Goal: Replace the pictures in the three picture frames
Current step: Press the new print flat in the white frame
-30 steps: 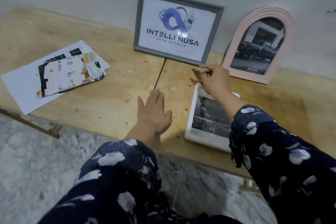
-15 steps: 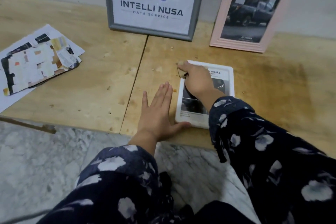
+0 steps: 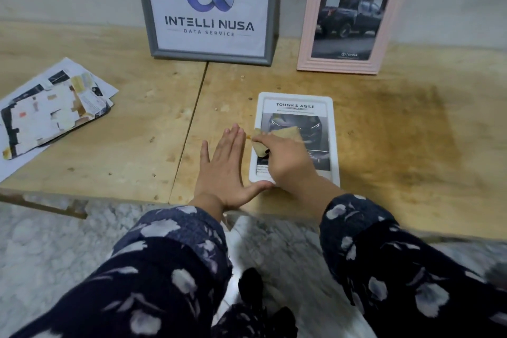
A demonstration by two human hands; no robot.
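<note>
A white picture frame [image 3: 330,129] lies flat on the wooden table [image 3: 397,132], showing a car picture headed "TOUGH & AGILE". My right hand [image 3: 288,162] rests on its glass, shut on a small tan cloth [image 3: 285,133]. Flat on the table beside the frame's left edge lies my left hand [image 3: 222,170], fingers spread, with its thumb touching the frame's lower left corner. A grey frame [image 3: 210,57] with a logo print and a pink arched frame [image 3: 307,35] with a truck photo stand against the wall.
A pile of loose pictures and paper sheets [image 3: 49,112] lies at the table's left. A seam [image 3: 192,118] runs between the two table boards. The marble floor [image 3: 55,241] shows below the table's front edge.
My right hand with the cloth has slid from the frame's top left corner down towards its middle. My left hand has closed in on the frame's left edge. The view has tilted down.
</note>
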